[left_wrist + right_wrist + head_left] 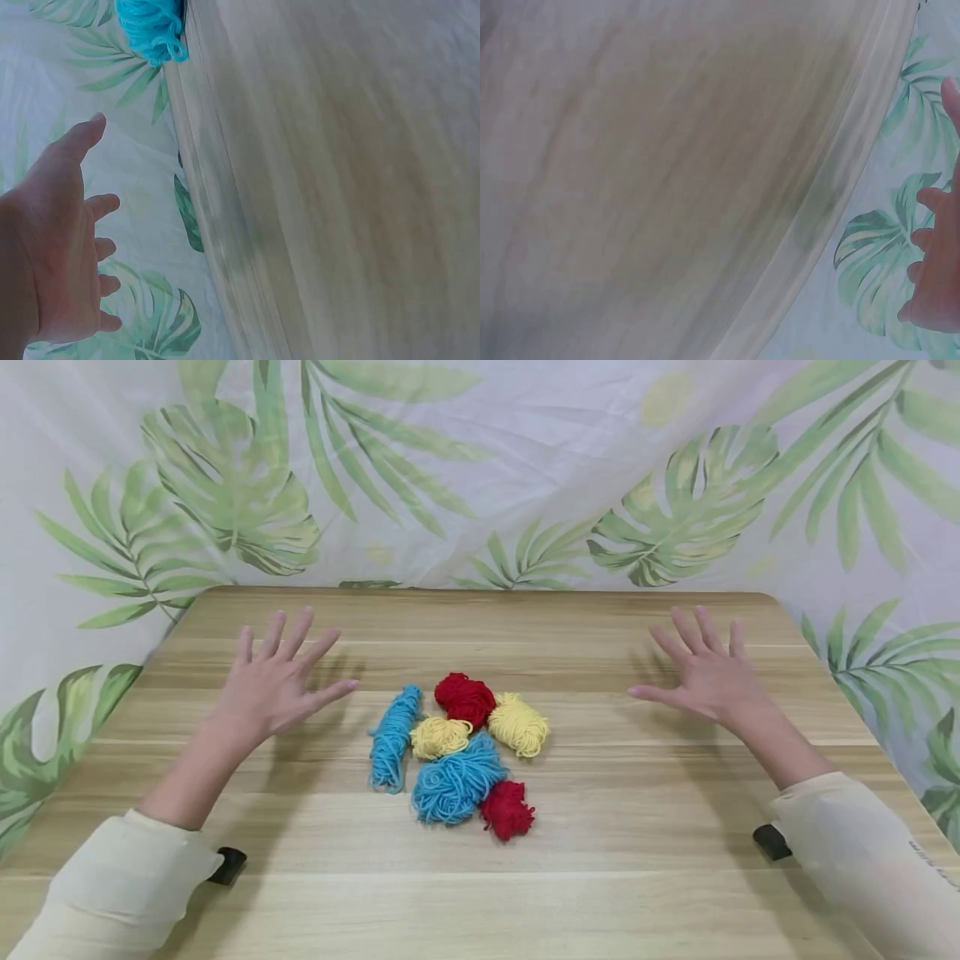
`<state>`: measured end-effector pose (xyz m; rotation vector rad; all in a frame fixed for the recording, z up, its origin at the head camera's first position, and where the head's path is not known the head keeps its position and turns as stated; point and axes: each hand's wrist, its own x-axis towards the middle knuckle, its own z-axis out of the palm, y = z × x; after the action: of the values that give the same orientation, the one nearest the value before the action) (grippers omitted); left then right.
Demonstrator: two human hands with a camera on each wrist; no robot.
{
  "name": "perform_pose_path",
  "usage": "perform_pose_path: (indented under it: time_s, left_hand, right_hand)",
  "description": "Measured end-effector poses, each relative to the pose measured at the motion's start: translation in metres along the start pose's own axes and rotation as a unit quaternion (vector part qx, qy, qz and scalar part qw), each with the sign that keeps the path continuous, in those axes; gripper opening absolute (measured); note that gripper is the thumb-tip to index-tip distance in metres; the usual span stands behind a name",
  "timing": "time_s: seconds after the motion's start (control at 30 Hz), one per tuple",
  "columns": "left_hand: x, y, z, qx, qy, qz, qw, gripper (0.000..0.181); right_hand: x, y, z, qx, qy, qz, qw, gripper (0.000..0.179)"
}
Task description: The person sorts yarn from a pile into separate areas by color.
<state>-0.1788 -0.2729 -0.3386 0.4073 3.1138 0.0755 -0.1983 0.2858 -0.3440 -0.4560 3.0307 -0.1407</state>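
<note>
Several bundles of yarn lie grouped mid-table in the head view. A long blue yarn bundle is at the left, and a rounder blue yarn bundle sits at the front. Two yellow yarn bundles, a smaller one and a larger one, flank the big red yarn bundle. A small red yarn bundle is nearest the front. My left hand is held with fingers spread, left of the long blue bundle. My right hand, likewise spread, is well right of the yarn. Both hold nothing.
The wooden table has rounded far corners. Behind it hangs a white cloth with green leaf prints. Black wrist devices show under both sleeves, one by the left cuff, one by the right cuff.
</note>
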Motion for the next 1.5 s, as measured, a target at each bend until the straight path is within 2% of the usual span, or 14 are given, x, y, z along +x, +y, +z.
perform_pose_path:
  time_s: [0.23, 0.53, 0.87, 1.2, 1.5]
  left_hand:
    - [0.0, 0.011, 0.0, -0.008, 0.002, 0.012, 0.9999, 0.088]
    - [-0.003, 0.028, -0.001, -0.028, -0.011, 0.038, 0.9988, 0.087]
    - [-0.003, 0.048, -0.006, -0.047, -0.007, 0.073, 0.9962, 0.082]
    - [-0.002, 0.063, -0.006, -0.069, -0.006, 0.102, 0.9924, 0.076]
    - [0.001, 0.074, -0.007, -0.087, -0.009, 0.138, 0.9866, 0.072]
  right_hand:
    - [0.0, -0.01, 0.003, -0.004, 0.017, -0.021, 0.9996, 0.102]
    - [0.0, -0.029, 0.003, -0.013, 0.009, -0.047, 0.9988, 0.103]
    - [0.003, -0.055, 0.005, 0.01, 0.015, -0.098, 0.995, 0.1]
    - [0.009, -0.078, 0.012, 0.04, 0.02, -0.15, 0.9876, 0.094]
    - [0.011, -0.108, 0.013, 0.067, 0.025, -0.201, 0.977, 0.09]
